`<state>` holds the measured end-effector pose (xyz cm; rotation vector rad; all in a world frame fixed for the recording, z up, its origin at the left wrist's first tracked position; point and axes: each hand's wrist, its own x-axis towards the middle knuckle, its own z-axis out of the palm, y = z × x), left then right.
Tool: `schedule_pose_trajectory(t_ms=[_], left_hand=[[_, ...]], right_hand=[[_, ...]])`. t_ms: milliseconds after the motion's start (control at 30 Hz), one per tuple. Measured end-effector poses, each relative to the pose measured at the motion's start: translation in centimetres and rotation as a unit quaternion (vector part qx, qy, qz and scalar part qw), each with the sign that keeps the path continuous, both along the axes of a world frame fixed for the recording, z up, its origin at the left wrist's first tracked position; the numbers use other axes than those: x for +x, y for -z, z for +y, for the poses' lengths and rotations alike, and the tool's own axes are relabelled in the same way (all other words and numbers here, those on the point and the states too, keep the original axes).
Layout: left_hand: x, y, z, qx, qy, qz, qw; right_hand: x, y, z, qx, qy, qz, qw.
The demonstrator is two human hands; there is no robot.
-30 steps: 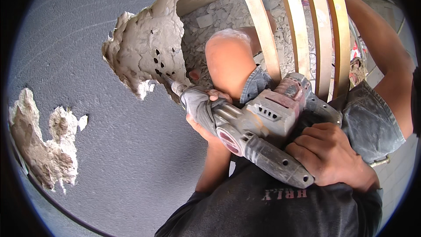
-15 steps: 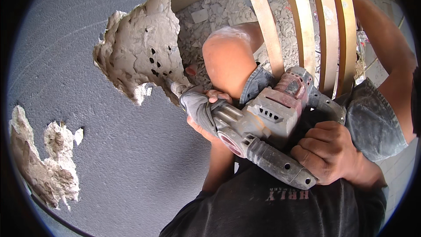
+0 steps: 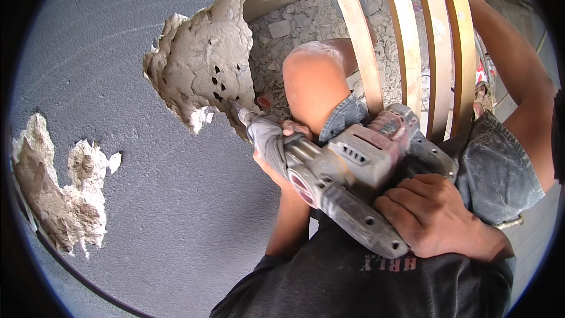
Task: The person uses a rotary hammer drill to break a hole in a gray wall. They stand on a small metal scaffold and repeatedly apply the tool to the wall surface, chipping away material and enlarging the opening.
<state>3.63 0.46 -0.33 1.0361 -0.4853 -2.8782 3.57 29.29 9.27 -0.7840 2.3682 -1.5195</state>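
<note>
Left hand [image 3: 272,152] wraps the hammer drill [image 3: 347,171] near its nose, steadying the bit [image 3: 235,108] against the broken plaster [image 3: 203,70]. Right hand [image 3: 432,215] grips the rear handle, tool braced against the torso for push.

The wall [image 3: 147,212] is grey-blue with pale beige broken patches [image 3: 203,73]. The demolition hammer [image 3: 347,171] is grey (with a red round mark), the shirt [image 3: 353,282] black, the shorts [image 3: 500,171] faded blue denim.

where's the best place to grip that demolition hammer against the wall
Grip the demolition hammer two-handed: right hand around the rear handle from behind, left hand under the narrow front barrel. The long body points its bit at the broken plaster.
</note>
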Motion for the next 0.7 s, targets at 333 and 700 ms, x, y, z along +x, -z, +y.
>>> schedule_pose_trajectory(t_ms=[333, 700], left_hand=[[-0.6, -1.0, 1.0, -0.071, 0.076, 0.067, 0.992], [-1.7, -2.7, 0.9, -0.073, 0.085, -0.051, 0.992]], right_hand=[[1.7, 0.4, 1.2, -0.031, 0.041, 0.009, 0.999], [0.9, -0.5, 1.6, -0.043, 0.048, -0.051, 0.997]])
